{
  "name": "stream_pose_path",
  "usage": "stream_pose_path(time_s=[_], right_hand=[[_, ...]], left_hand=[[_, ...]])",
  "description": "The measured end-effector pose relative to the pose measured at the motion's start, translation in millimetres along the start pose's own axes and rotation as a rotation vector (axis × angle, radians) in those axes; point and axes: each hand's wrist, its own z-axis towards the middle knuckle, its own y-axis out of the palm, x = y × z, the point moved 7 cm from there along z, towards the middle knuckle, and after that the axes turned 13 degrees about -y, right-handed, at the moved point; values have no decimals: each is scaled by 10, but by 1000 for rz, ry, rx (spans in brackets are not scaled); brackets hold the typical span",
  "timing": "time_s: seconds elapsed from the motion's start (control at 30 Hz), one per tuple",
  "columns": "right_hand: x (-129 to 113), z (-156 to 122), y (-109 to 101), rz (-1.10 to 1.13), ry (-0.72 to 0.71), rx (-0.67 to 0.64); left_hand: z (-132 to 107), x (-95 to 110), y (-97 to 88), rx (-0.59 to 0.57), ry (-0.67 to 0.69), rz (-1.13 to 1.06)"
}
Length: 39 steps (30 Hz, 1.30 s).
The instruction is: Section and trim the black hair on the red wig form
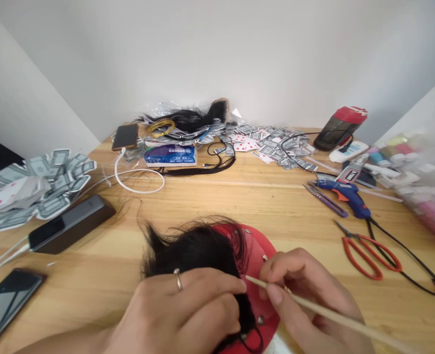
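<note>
Black hair tuft point(193, 250) on a red disc point(256, 255), near centre of the wooden table point(239, 196): my left hand point(180, 314) presses flat on the strands, fingers together; my right hand point(305, 300) pinches a thin wooden stick point(313, 307), its tip at the hair's right edge. Working well means small strokes while my left pins loose strands. The hair looks glossy, frayed at its far side.

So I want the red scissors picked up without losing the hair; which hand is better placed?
Probably the right hand: the red scissors lie on its side, though it holds a wooden stick. The left hand presses the black hair.
</note>
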Motion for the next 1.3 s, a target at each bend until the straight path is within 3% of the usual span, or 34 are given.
stream_pose_path(time_s=[0.13,0.27,0.47,0.7,0.87,1.3], right_hand=[[23,15,4,61,43,21],[70,21,28,169,84,46],[133,66,54,269,110,-2],[152,74,74,357,170,10],[149,105,75,413,111,13],[196,125,103,503,162,32]], left_hand=[[195,-33,-202,-20,-158,-123],[341,-41,-111,-320,-309,-115],[423,-125,95,-568,-470,50],[493,-118,145,-597,-462,235],[500,-97,158,-627,-444,348],[476,-42,162,-665,-379,442]])
